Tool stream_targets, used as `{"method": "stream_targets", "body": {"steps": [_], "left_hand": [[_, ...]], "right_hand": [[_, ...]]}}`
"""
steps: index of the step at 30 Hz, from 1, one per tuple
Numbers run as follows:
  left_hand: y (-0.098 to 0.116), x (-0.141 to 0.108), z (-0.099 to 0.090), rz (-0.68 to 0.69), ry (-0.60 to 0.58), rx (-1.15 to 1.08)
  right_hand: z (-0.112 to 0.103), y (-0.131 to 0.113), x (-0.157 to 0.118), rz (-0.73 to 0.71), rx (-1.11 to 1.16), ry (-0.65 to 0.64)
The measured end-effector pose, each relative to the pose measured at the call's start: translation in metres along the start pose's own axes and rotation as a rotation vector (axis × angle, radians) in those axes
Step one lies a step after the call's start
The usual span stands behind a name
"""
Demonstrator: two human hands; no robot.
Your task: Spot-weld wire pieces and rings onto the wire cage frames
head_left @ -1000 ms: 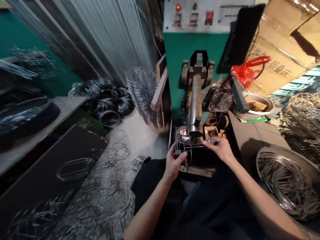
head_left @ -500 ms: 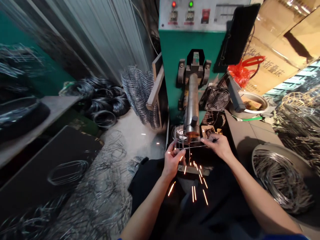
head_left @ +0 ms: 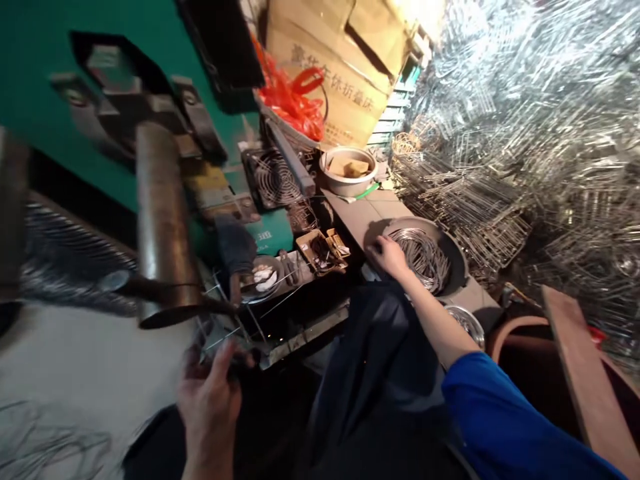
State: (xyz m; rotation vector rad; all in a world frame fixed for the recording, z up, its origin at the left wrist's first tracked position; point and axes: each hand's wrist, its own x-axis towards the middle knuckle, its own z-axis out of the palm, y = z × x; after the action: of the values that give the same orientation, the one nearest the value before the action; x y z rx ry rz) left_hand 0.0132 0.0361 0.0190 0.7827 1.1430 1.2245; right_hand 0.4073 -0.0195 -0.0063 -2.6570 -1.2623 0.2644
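My left hand (head_left: 213, 383) is low in front of the machine, thumb and fingers closed on a wire frame (head_left: 257, 320). The thin metal frame extends up and right from the fingers, beneath the welding machine's arm (head_left: 165, 227); blur hides part of its outline. Out to the right, my right hand (head_left: 393, 257) is at the left rim of a grey basin (head_left: 457, 247). A bundle of metal wire pieces (head_left: 423, 257) lies inside that basin. The right fingers are curled together, and whatever they may hold is too small to make out.
Behind the work spot stand a fan (head_left: 275, 177), a small parts box (head_left: 320, 250) and a white bowl (head_left: 349, 175). Wire racks (head_left: 465, 200) are heaped at right. A wooden board (head_left: 580, 367) lies across a brown bucket (head_left: 515, 327).
The view has swung right. My right hand has left the wire frame and moved to the grey basin; my left still holds the frame. The bright shower of sparks has mostly gone.
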Motion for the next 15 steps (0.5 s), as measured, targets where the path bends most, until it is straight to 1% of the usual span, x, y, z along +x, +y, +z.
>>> {"method": "stream_targets", "body": {"steps": [1, 3, 4, 6, 8, 11, 13, 15], "left_hand": [[0.0, -0.001, 0.0, -0.001, 0.015, 0.01], [0.0, -0.001, 0.0, -0.003, 0.036, 0.027], [0.0, -0.001, 0.0, -0.004, 0.043, 0.037], [0.001, 0.001, 0.001, 0.0, 0.055, 0.058], [0.003, 0.001, 0.003, 0.006, 0.061, 0.085], [0.007, -0.002, 0.007, 0.014, 0.055, 0.12], [0.009, -0.005, 0.01, 0.02, 0.044, 0.119], [0.01, -0.01, 0.013, 0.038, 0.056, 0.109]], "right_hand": [[0.001, 0.031, 0.002, 0.123, -0.055, -0.034], [0.009, 0.083, -0.001, 0.288, -0.106, -0.098], [0.014, 0.103, -0.005, 0.341, -0.111, -0.131], [0.028, 0.131, -0.015, 0.417, -0.11, -0.185], [0.042, 0.146, -0.023, 0.453, -0.086, -0.2], [0.056, 0.157, -0.026, 0.471, -0.009, -0.166], [0.059, 0.16, -0.024, 0.48, 0.07, -0.122], [0.055, 0.162, -0.02, 0.479, 0.172, -0.046]]}}
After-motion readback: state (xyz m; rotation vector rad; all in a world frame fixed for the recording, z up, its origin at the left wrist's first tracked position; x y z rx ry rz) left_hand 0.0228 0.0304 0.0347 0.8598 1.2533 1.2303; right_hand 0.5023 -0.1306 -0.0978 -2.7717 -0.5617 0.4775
